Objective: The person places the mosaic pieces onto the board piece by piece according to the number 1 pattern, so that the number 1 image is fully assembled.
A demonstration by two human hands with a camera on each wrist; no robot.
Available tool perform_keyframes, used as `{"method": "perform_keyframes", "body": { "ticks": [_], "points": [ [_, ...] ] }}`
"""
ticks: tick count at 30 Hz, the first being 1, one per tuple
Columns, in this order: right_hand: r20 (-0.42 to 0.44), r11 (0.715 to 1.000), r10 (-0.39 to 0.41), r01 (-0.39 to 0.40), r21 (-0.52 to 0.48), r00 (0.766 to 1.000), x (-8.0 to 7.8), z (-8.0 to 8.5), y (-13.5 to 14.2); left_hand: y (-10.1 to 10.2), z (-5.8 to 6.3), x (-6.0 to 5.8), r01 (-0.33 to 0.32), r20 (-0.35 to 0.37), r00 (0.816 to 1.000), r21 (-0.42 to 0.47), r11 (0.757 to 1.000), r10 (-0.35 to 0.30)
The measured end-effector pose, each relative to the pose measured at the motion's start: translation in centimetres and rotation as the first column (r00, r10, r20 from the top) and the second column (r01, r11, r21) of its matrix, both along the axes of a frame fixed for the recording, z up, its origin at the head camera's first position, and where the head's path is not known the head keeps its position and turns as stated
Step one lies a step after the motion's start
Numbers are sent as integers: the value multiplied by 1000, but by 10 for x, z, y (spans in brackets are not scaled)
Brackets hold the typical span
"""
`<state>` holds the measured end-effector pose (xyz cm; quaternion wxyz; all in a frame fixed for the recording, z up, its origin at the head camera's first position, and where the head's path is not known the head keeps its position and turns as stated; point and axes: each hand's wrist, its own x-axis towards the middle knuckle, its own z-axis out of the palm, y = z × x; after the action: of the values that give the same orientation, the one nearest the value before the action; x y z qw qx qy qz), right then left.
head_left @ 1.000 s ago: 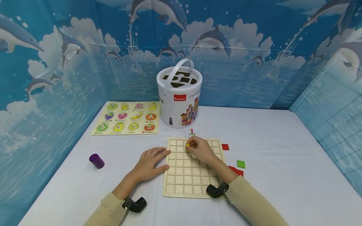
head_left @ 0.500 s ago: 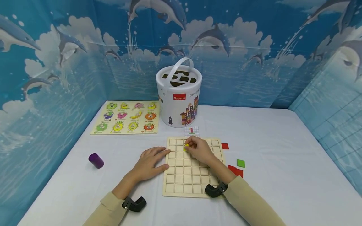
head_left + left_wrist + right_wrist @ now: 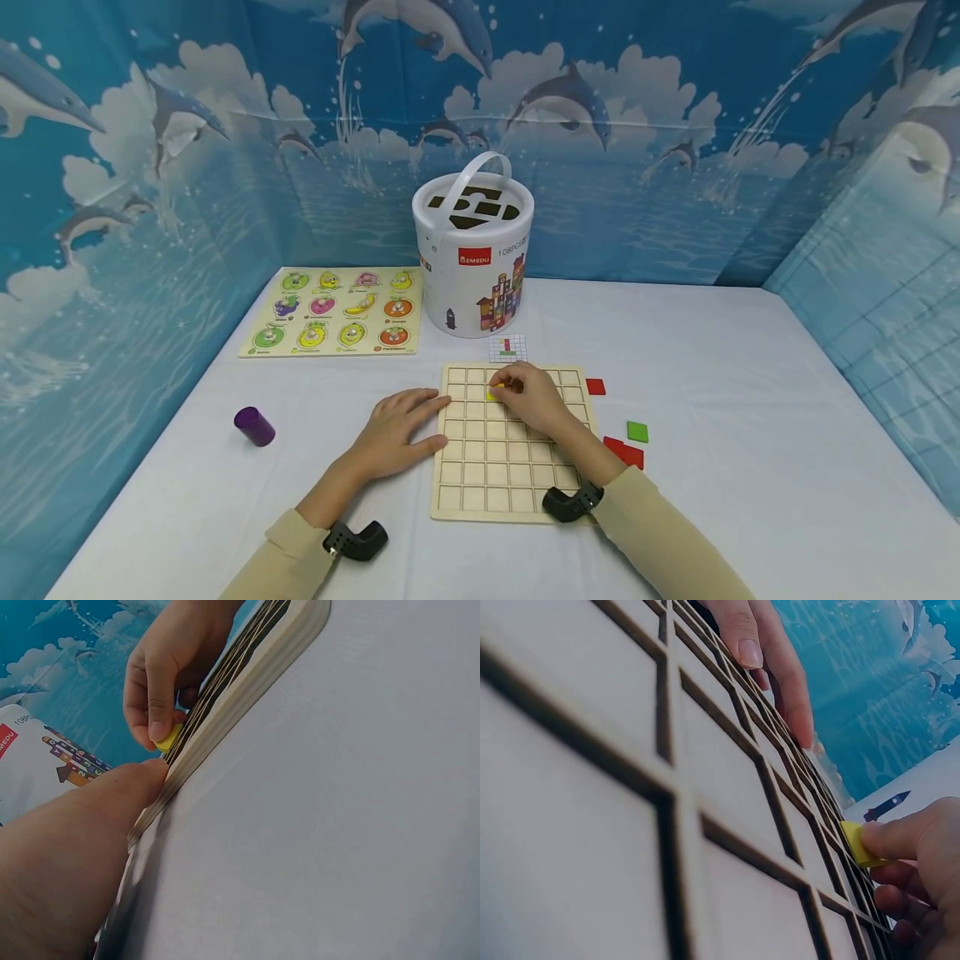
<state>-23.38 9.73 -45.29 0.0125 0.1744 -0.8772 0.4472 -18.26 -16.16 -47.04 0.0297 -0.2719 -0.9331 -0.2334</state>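
Right hand [image 3: 534, 403] pinches yellow tile [image 3: 855, 844] near far edge of wooden grid board [image 3: 497, 475], left hand [image 3: 392, 437] splayed; I'd expect tilt to jam it.

Even, bright light in the head view; dimmer, greyer wrist views, the nearest board [image 3: 727, 765] slats soft.

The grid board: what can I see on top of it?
On the board, the right hand pinches a yellow tile near the far edge; the left hand touches the left edge. Cells beneath the right hand and its forearm are hidden.
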Motion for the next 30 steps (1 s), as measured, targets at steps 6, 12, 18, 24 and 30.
{"method": "perform_keyframes", "body": {
  "ticks": [6, 12, 18, 24, 30],
  "points": [
    [-26, 1000, 2, -1, 23, 1000, -2, -1, 1, 0, 1, -1, -3, 7, 1000, -9, 1000, 3],
    [-34, 999, -2, 4, 54, 999, 0, 2, 2, 1, 3, 0, 2, 13, 1000, -2, 1000, -2],
    [-59, 996, 1, 4, 85, 998, 0, 1, 2, 1, 3, 0, 1, 12, 1000, 2, 1000, -1],
    [-57, 996, -9, 14, 85, 998, 0, -1, 2, 1, 3, 1, -4, 21, 1000, 2, 1000, 4],
    [-46, 997, -15, 18, 75, 999, 0, -2, 2, 1, 2, 2, -16, 42, 999, 5, 1000, 16]
  ]
}}
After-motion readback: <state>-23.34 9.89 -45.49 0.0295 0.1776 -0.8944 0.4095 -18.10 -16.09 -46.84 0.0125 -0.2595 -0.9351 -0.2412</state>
